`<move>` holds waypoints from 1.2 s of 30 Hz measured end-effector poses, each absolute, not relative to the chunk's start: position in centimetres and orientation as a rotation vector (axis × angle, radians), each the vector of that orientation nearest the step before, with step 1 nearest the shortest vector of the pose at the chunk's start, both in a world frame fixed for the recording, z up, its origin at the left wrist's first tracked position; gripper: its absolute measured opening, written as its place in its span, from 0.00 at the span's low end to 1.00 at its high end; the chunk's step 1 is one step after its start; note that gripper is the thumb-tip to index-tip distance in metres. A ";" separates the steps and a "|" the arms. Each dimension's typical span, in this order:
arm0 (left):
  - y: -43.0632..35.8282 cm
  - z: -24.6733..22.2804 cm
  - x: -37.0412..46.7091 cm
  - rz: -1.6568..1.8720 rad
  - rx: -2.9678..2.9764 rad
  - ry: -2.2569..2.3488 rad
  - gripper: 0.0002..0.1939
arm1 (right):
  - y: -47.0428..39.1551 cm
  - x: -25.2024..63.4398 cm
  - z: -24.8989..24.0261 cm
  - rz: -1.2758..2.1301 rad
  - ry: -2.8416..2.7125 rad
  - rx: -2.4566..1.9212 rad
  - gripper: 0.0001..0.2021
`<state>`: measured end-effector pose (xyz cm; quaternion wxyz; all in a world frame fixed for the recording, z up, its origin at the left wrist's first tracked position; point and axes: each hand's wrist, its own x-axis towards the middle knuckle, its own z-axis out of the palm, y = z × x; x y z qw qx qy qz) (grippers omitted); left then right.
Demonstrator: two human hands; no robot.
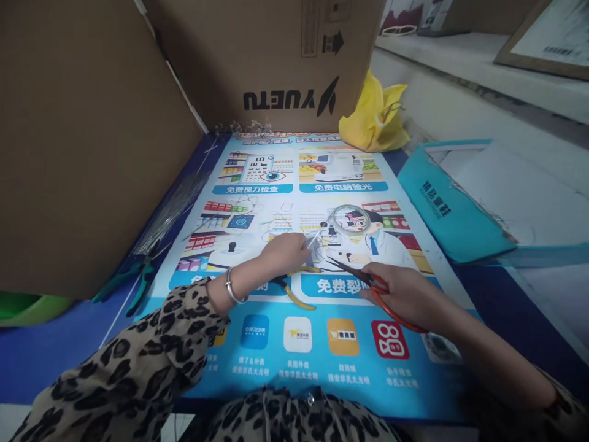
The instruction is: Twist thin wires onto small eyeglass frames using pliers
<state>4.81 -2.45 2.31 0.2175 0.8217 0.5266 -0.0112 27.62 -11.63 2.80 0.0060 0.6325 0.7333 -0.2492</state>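
My left hand (pixel 286 252) is closed in a pinch on a thin pale wire (pixel 315 238) that points up and to the right, with a small dark tip near its upper end. My right hand (pixel 391 288) grips scissors (pixel 378 291) with orange-red handles. Their dark blades point left, toward the wire, and look nearly closed. Pliers with yellow handles (pixel 301 301) lie just below my left hand, their head partly hidden. Beneath both hands lies a printed poster (pixel 285 368) with loose thin wire pieces (pixel 243 205) on it.
A bundle of thin wires (pixel 172 209) and green-handled pliers (pixel 142 279) lie at the left. Large cardboard panels (pixel 267 55) stand at the back and left. A yellow bag (pixel 372 120) and a torn turquoise box (pixel 453 209) sit to the right, below a white ledge (pixel 464 52).
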 end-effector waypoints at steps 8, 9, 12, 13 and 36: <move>-3.1 3.5 1.8 0.539 1.995 1.222 0.13 | -11.7 27.8 2.4 -0.756 2.333 1.984 0.15; -3.2 3.7 1.1 0.650 1.939 1.182 0.13 | -11.7 27.8 2.2 -0.749 2.345 1.990 0.14; -3.7 3.8 -0.8 0.938 1.820 1.063 0.15 | -11.7 28.0 1.8 -0.745 2.353 2.009 0.15; -3.8 3.6 -1.3 1.020 1.801 1.033 0.14 | -11.7 28.1 1.7 -0.751 2.349 2.014 0.15; -3.6 -1.4 -3.9 1.153 1.220 0.881 0.04 | -11.5 28.4 0.8 -0.843 2.277 2.037 0.17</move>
